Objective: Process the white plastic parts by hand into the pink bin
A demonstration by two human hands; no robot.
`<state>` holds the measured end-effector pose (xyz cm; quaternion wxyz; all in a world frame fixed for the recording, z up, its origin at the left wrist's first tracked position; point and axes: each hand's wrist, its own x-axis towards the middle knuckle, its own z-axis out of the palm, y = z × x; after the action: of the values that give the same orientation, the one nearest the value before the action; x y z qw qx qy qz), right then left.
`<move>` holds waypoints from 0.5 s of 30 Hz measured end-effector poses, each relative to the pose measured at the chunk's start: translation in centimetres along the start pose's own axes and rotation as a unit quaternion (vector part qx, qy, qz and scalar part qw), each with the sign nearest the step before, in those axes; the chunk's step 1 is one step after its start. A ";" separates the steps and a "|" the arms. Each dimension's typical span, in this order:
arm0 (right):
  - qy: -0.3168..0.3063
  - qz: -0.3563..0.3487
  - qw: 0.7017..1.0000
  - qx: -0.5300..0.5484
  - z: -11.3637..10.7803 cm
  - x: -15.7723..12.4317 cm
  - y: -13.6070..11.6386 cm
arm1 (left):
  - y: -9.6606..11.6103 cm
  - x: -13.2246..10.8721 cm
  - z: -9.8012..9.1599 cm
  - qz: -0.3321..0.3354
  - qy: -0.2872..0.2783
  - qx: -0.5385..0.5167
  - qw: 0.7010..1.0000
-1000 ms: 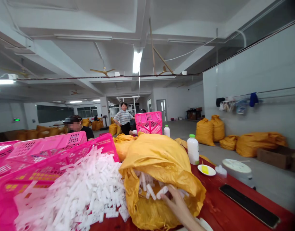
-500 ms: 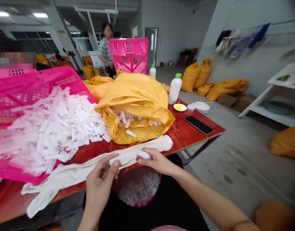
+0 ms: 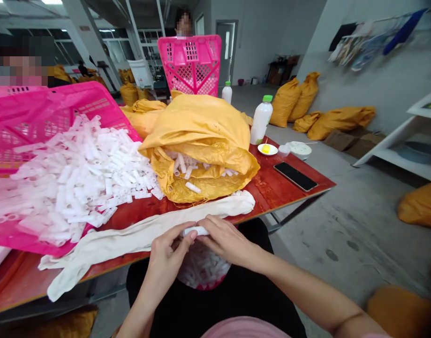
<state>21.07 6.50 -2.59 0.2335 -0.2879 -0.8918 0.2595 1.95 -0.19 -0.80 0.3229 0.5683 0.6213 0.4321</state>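
The left hand (image 3: 169, 251) and right hand (image 3: 229, 241) pinch a white tube (image 3: 196, 231) between them, fingers pressed together over it — just above a heap of tubes (image 3: 201, 267) in the lap, near a white cloth (image 3: 138, 239) on the red table (image 3: 268, 173).

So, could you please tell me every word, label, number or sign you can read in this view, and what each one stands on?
No text can be read clearly anywhere in this view.
The small sign on the far column is too small and blurred to read.
The white plastic bottle with a green cap shows no lettering I can make out.
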 end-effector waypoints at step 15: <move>-0.192 0.211 0.749 0.598 0.2 0.0 0.1 | 0.2 -0.4 -0.8 0.031 -0.062 -0.024 0.997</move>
<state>20.98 6.52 -2.77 0.1209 -0.2146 -0.4972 0.8319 1.36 -0.69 -0.29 0.3606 0.6051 0.5719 0.4203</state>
